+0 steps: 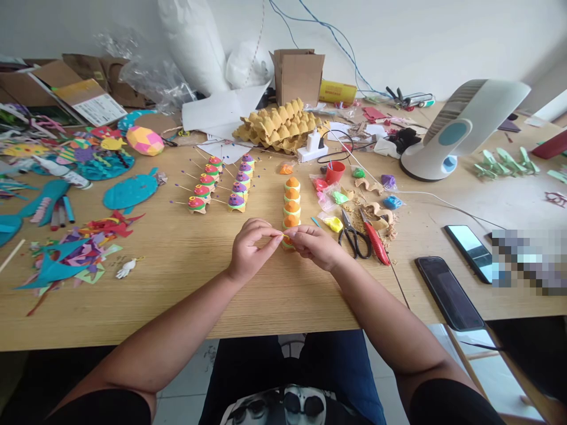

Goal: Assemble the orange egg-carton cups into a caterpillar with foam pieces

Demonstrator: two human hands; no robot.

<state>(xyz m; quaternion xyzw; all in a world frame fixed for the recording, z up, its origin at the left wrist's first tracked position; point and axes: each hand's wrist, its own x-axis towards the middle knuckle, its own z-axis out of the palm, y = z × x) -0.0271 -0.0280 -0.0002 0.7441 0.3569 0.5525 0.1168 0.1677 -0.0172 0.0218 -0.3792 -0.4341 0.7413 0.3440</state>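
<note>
My left hand [251, 249] and my right hand [319, 245] meet in front of me, thumbs and forefingers pinched on a tiny strand of yellow modelling clay [284, 235]. Just behind and partly under the fingertips stands an egg-carton strip [292, 208] whose bumps carry orange and pale green clay; its near end is partly hidden by my right hand. A bag of yellow clay [332, 223] lies to the right of it. Further left are two finished-looking carton caterpillars, one red and green [204, 183], one purple [241, 183], with thin sticks poking out.
Scissors [353, 237] and a red utility knife [375, 237] lie right of my hands, near carton scraps. Further right are two phones [449, 292] and a white fan [447, 136]. Stacked egg cartons [283, 125] stand behind; paper scraps [75, 254] lie left.
</note>
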